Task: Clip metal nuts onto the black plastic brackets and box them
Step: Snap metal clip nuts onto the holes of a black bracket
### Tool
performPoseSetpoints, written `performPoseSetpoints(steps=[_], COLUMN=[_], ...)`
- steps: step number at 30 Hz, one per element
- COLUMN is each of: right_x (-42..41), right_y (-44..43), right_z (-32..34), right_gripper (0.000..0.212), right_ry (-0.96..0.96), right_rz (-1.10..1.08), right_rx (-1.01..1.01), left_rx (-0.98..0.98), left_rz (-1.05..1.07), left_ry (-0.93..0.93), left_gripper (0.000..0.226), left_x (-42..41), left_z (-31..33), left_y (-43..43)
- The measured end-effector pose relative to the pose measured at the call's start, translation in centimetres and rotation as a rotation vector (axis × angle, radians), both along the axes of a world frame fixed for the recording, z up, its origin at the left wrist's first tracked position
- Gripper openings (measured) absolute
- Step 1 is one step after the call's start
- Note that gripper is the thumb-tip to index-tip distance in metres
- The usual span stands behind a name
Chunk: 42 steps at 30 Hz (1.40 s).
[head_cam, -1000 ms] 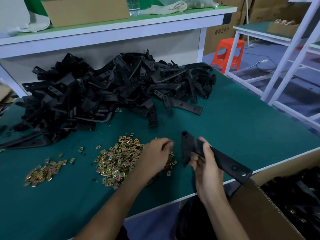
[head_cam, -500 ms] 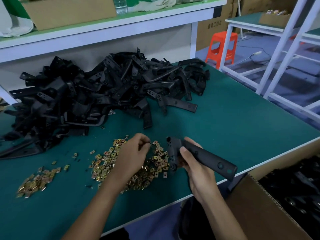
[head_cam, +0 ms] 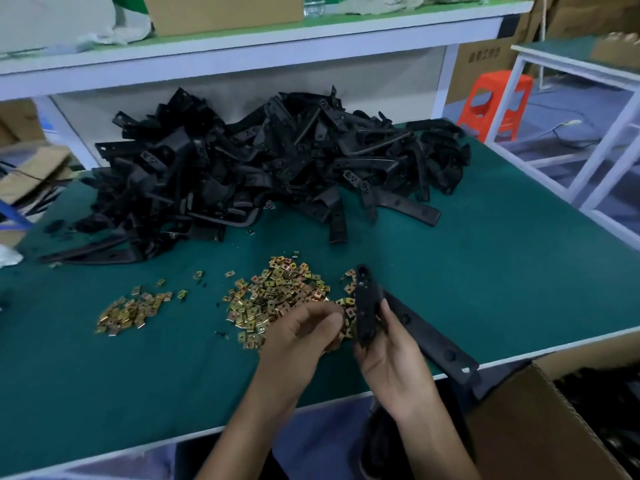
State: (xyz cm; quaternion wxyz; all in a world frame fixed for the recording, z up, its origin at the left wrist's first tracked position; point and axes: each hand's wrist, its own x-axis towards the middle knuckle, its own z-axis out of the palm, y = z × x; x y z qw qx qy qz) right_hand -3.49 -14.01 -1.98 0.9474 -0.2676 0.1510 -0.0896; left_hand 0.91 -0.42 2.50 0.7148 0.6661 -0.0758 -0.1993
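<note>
My right hand (head_cam: 391, 355) grips a black plastic bracket (head_cam: 365, 306) near its bend, short end upright, long arm (head_cam: 433, 337) slanting down right over the table edge. My left hand (head_cam: 304, 330) hovers just left of it with its fingertips pinched together, seemingly on a metal nut that is mostly hidden. Under that hand lies the main pile of brass-coloured metal nuts (head_cam: 277, 296). A big heap of loose black brackets (head_cam: 277, 168) fills the back of the green table (head_cam: 502, 271).
A smaller pile of nuts (head_cam: 131, 311) lies to the left. An open cardboard box (head_cam: 519, 431) with dark brackets inside (head_cam: 609, 403) stands below the table's near right corner. A white shelf (head_cam: 242, 57) runs behind the heap; an orange stool (head_cam: 495, 102) stands far right.
My left hand has lifted off the nut pile and moved right toward the bracket. My right hand has turned the bracket's short end more upright.
</note>
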Motion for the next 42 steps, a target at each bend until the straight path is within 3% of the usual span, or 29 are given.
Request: performPoseSetpoints(steps=[7,11,17,20,22,24,26,31,33,35,42], right_x=[-0.5,-0.4,-0.5,-0.5,-0.4,-0.2,0.2,0.5,0.5,0.4,0.6], right_y=[-0.1,-0.1,0.0,0.1,-0.1,-0.8,-1.7,-3.2,-3.1,-3.0,-3.1], right_z=[-0.6,-0.6,-0.7,-0.5,-0.4,-0.2,0.0,-0.2,-0.1,0.1,0.2], right_gripper=[0.027,0.054,0.041,0.065,0.071,0.058,0.043,0.027,0.025,0.025,0.031], right_ry=[-0.004,-0.048,-0.037,0.025,0.020,-0.046,-0.075,-0.080,-0.063,-0.043,0.009], right_rz=[0.078,0.120,0.180,0.215,0.219,0.203,0.122,-0.017,-0.032,-0.032,-0.010], right_rx=[-0.057,-0.075,-0.137,-0.206,-0.214,-0.172,-0.097,0.062,0.092,0.079,0.131], left_rx=[-0.055,-0.078,-0.114,-0.133,-0.139,-0.128,-0.020,0.783,0.962,1.051,1.051], left_rz=[0.016,-0.006,-0.121,-0.255,-0.310,-0.342,-0.333,-0.140,-0.204,-0.281,-0.246], left_ry=[0.067,0.087,0.169,0.211,0.221,0.206,0.114,-0.664,-0.784,-0.831,-0.929], left_gripper=[0.019,0.020,0.037,0.053,0.052,0.035,0.008,0.027,0.036,0.034,0.021], left_x=[-0.3,-0.3,0.4,1.1,1.5,1.9,2.7,7.6,9.3,10.1,10.3], left_z=[0.5,0.7,0.9,1.1,1.1,1.0,0.9,-0.2,-1.1,-1.8,-3.1], left_y=[-0.7,-0.7,0.1,0.5,0.3,-0.3,-1.4,-5.0,-6.1,-6.8,-6.1])
